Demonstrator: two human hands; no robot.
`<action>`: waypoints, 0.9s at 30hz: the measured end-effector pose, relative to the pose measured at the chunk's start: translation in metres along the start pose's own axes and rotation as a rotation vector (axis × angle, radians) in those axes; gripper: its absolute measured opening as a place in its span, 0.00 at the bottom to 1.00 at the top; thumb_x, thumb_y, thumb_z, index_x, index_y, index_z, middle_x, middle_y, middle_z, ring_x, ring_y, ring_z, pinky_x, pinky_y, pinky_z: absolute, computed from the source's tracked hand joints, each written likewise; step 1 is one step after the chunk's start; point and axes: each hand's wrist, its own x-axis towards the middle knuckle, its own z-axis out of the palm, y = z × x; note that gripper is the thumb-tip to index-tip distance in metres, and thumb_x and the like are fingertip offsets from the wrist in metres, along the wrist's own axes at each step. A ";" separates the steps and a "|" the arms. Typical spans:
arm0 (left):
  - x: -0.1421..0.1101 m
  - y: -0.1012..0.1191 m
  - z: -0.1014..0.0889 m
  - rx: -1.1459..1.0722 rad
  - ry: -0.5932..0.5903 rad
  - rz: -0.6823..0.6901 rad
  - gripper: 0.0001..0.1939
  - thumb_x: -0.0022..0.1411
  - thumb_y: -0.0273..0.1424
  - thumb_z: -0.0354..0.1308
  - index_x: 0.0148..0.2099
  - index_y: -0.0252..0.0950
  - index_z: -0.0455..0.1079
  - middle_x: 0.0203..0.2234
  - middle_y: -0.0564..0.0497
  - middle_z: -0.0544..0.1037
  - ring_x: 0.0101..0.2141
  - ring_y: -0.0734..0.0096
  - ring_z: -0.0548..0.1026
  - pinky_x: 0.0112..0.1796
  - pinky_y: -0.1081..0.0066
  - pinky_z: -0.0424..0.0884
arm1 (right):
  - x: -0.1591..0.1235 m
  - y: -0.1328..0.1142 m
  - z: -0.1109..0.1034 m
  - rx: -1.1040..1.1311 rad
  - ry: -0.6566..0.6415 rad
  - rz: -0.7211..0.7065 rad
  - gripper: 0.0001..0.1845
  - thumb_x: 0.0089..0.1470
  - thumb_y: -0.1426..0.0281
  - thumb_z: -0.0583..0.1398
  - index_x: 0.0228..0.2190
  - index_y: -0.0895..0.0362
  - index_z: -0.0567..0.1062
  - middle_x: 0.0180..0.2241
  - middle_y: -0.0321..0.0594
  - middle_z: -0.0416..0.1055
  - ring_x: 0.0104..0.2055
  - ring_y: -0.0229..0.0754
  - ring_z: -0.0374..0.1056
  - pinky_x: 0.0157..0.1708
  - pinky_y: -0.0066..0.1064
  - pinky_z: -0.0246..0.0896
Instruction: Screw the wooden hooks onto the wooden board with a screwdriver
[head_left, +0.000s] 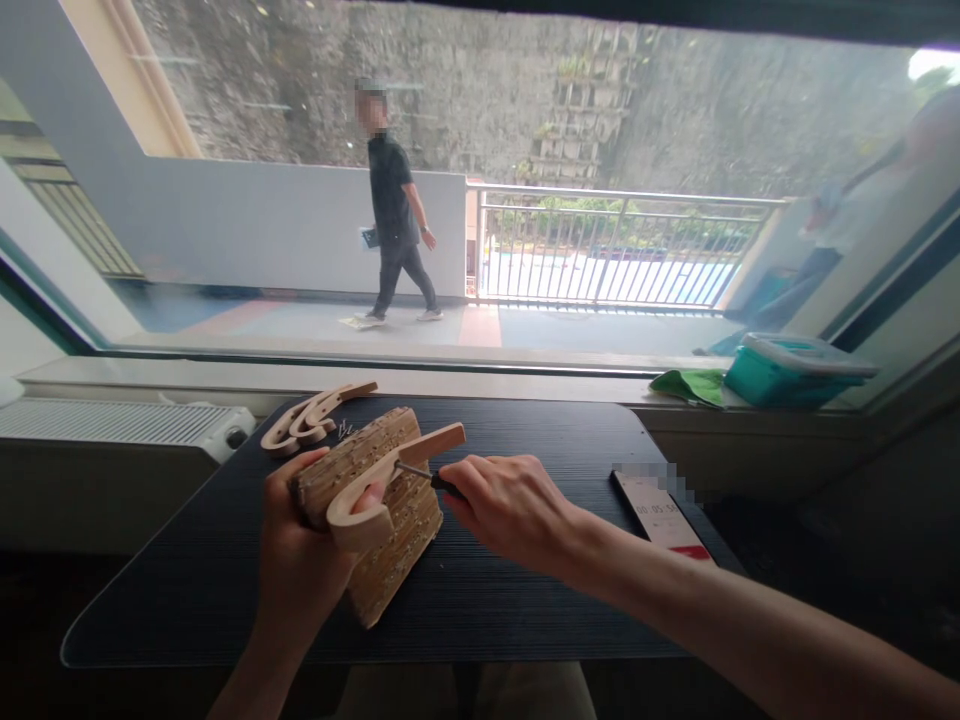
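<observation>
My left hand (300, 540) grips a rough wooden block (405, 565) that is tilted up off the table and dotted with small holes. Its fingers also press a pale curved wooden hook (360, 525) flat against the block's face. In my right hand (502, 500) is a screwdriver (420, 472), its dark handle mostly hidden by the fingers. The thin metal shaft points left, with its tip at the middle of the hook. Whether a screw sits under the tip is too small to tell.
More curved wooden hooks (307, 418) lie at the table's back left, beside several small screws (346, 430). A phone (660, 515) showing a timer rests on the right of the dark table (540, 620). On the sill are a green cloth (686, 386) and a teal box (795, 372). Outside, a person (394, 200) walks.
</observation>
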 end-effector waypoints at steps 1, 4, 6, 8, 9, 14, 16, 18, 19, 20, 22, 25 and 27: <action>0.000 0.000 0.000 0.004 -0.005 -0.005 0.29 0.44 0.36 0.67 0.49 0.40 0.62 0.38 0.47 0.74 0.35 0.61 0.76 0.37 0.62 0.75 | 0.000 -0.002 0.001 0.110 -0.012 0.101 0.09 0.61 0.66 0.50 0.37 0.57 0.67 0.27 0.34 0.71 0.24 0.35 0.61 0.23 0.30 0.41; 0.001 -0.002 -0.001 0.010 -0.015 -0.015 0.30 0.44 0.37 0.66 0.50 0.39 0.62 0.38 0.47 0.74 0.34 0.62 0.76 0.36 0.63 0.75 | 0.001 -0.007 0.000 0.393 -0.043 0.364 0.11 0.60 0.63 0.51 0.39 0.55 0.68 0.26 0.33 0.71 0.25 0.34 0.63 0.23 0.27 0.44; 0.001 -0.004 -0.002 0.008 -0.017 -0.006 0.30 0.45 0.37 0.66 0.50 0.39 0.61 0.38 0.48 0.74 0.34 0.62 0.76 0.36 0.64 0.75 | 0.002 -0.009 -0.003 0.446 -0.064 0.409 0.11 0.59 0.62 0.51 0.39 0.54 0.68 0.26 0.33 0.71 0.25 0.35 0.64 0.24 0.27 0.45; 0.001 -0.005 -0.003 0.010 -0.020 -0.001 0.30 0.44 0.38 0.66 0.50 0.39 0.62 0.38 0.48 0.74 0.34 0.62 0.76 0.36 0.64 0.75 | 0.004 -0.009 -0.008 0.366 -0.076 0.347 0.12 0.59 0.62 0.50 0.41 0.54 0.68 0.27 0.34 0.72 0.26 0.36 0.65 0.24 0.27 0.46; 0.001 -0.005 -0.003 0.011 -0.020 -0.002 0.30 0.44 0.38 0.67 0.50 0.39 0.62 0.38 0.48 0.74 0.34 0.62 0.76 0.36 0.64 0.75 | 0.004 -0.009 -0.011 0.293 -0.078 0.296 0.14 0.59 0.63 0.50 0.44 0.53 0.67 0.29 0.34 0.73 0.26 0.37 0.65 0.24 0.28 0.45; 0.000 -0.004 -0.005 0.001 -0.022 -0.003 0.32 0.43 0.38 0.67 0.50 0.39 0.62 0.37 0.49 0.74 0.34 0.62 0.76 0.36 0.64 0.75 | 0.003 -0.007 -0.019 -0.159 -0.041 -0.023 0.17 0.58 0.74 0.51 0.49 0.53 0.63 0.32 0.36 0.71 0.27 0.37 0.65 0.21 0.29 0.41; 0.000 -0.005 -0.004 -0.006 -0.015 -0.002 0.32 0.43 0.37 0.67 0.50 0.39 0.62 0.37 0.49 0.74 0.33 0.64 0.76 0.35 0.65 0.75 | 0.003 -0.002 -0.017 -0.299 0.017 -0.163 0.12 0.60 0.78 0.47 0.41 0.55 0.66 0.29 0.36 0.68 0.26 0.36 0.63 0.21 0.31 0.41; 0.001 -0.007 -0.003 -0.013 -0.011 -0.004 0.31 0.43 0.37 0.67 0.49 0.39 0.62 0.37 0.49 0.74 0.33 0.65 0.76 0.34 0.66 0.75 | 0.003 0.002 -0.013 -0.363 0.072 -0.254 0.12 0.61 0.79 0.46 0.35 0.57 0.67 0.27 0.36 0.66 0.26 0.36 0.61 0.21 0.32 0.42; 0.002 -0.007 -0.003 -0.016 -0.010 -0.007 0.31 0.43 0.37 0.67 0.49 0.39 0.62 0.37 0.49 0.74 0.33 0.66 0.76 0.34 0.66 0.75 | 0.004 0.004 -0.011 -0.370 0.090 -0.276 0.11 0.60 0.79 0.46 0.33 0.57 0.66 0.26 0.36 0.66 0.26 0.36 0.60 0.22 0.32 0.43; 0.002 -0.007 -0.002 -0.017 -0.012 -0.011 0.30 0.44 0.36 0.67 0.49 0.40 0.62 0.37 0.49 0.74 0.33 0.66 0.76 0.35 0.67 0.75 | 0.005 0.006 -0.009 -0.367 0.101 -0.290 0.11 0.60 0.79 0.47 0.32 0.57 0.66 0.25 0.36 0.65 0.26 0.36 0.59 0.23 0.32 0.44; 0.002 -0.006 -0.002 -0.020 -0.019 -0.018 0.29 0.45 0.36 0.66 0.49 0.41 0.61 0.38 0.49 0.73 0.34 0.66 0.76 0.36 0.67 0.75 | 0.006 0.006 -0.006 -0.331 0.105 -0.290 0.10 0.60 0.78 0.48 0.31 0.57 0.66 0.25 0.35 0.65 0.25 0.35 0.59 0.23 0.32 0.44; 0.000 -0.004 -0.002 -0.031 -0.021 -0.005 0.28 0.45 0.36 0.66 0.49 0.42 0.62 0.37 0.49 0.74 0.33 0.65 0.76 0.35 0.67 0.75 | 0.006 0.002 0.000 -0.170 0.088 -0.157 0.09 0.61 0.73 0.50 0.30 0.57 0.67 0.25 0.35 0.68 0.25 0.35 0.60 0.23 0.31 0.42; -0.001 -0.002 -0.001 -0.027 -0.020 0.006 0.29 0.44 0.36 0.67 0.49 0.42 0.62 0.36 0.50 0.74 0.33 0.65 0.76 0.35 0.67 0.75 | 0.004 -0.002 0.002 0.020 0.068 0.024 0.09 0.61 0.68 0.51 0.32 0.57 0.69 0.26 0.35 0.70 0.25 0.34 0.61 0.24 0.30 0.43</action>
